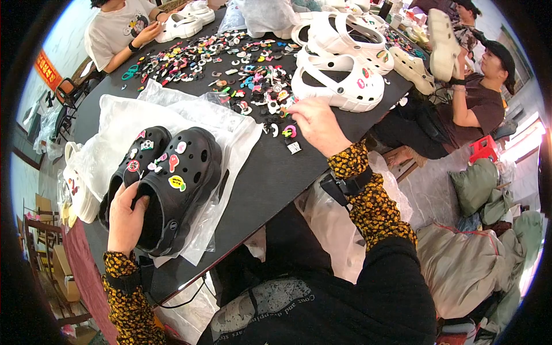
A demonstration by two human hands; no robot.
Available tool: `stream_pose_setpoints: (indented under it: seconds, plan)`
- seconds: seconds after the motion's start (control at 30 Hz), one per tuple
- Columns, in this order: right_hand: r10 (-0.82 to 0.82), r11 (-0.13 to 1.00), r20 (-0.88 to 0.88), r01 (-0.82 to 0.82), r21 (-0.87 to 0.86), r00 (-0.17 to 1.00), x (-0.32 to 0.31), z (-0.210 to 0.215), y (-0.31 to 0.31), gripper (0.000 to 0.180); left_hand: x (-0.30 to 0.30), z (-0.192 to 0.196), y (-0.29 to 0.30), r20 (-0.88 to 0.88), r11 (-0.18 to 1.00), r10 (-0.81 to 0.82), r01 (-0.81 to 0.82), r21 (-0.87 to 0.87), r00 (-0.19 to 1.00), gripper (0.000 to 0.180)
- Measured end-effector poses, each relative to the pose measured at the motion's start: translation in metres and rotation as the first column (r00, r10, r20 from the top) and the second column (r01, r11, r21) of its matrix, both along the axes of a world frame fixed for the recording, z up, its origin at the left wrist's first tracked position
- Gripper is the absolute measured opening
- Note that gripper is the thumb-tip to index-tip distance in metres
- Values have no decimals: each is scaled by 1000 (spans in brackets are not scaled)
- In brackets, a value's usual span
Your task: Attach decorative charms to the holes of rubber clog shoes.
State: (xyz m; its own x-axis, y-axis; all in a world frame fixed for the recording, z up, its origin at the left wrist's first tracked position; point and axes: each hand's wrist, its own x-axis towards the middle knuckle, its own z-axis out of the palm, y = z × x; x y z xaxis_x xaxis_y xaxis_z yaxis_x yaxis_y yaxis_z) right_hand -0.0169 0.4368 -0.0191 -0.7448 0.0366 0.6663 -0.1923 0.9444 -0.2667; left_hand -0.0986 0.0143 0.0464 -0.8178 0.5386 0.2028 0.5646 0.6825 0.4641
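A pair of black clogs (pixel 183 198) lies on clear plastic bags at the left, colourful shoe charms in the holes of both. My left hand (pixel 125 215) is closed on the clogs at their heel openings, the thumb reaching into the right one. Toward the middle of the table, my right hand (pixel 318 125) is at the edge of a loose pile of shoe charms (pixel 270 86). Its fingertips are drawn together among them; whether a charm is between them is hidden. Pink-and-green and black-and-white charms lie just beside it.
White clogs (pixel 339 80) with charms stand beyond my right hand. Plastic bags (pixel 227 129) spread under and behind the black clogs. Another white clog (pixel 83 190) is at the left edge. Co-workers (pixel 123 31) handle clogs across the table and at the right (pixel 477 98).
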Motion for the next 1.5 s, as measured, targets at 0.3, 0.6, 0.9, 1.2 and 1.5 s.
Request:
stream_pose_setpoints:
  seconds: [0.3, 0.6, 0.9, 1.2, 1.5]
  plan:
    - [86, 986, 274, -122, 117, 958, -21, -1, -18, 30, 1, 1, 1, -19, 1000, -19, 19, 4, 1000, 28]
    - [105, 992, 286, -121, 41, 952, -28, 3, -8, 19, 1, 1, 2, -15, 999, -28, 29, 26, 999, 29]
    - [275, 753, 251, -46, -656, 928, -17, 37, -2, 26, 1, 0, 2, -9, 999, -21, 22, 29, 1000, 29]
    - [405, 511, 184, -55, -858, 895, -6, 48, -14, 28, 3, -1, 0, -17, 999, -19, 19, 34, 1000, 28]
    - [120, 846, 116, -41, -531, 986, -25, 25, -1, 24, 4, 3, 3, -12, 1000, -21, 22, 23, 1000, 29]
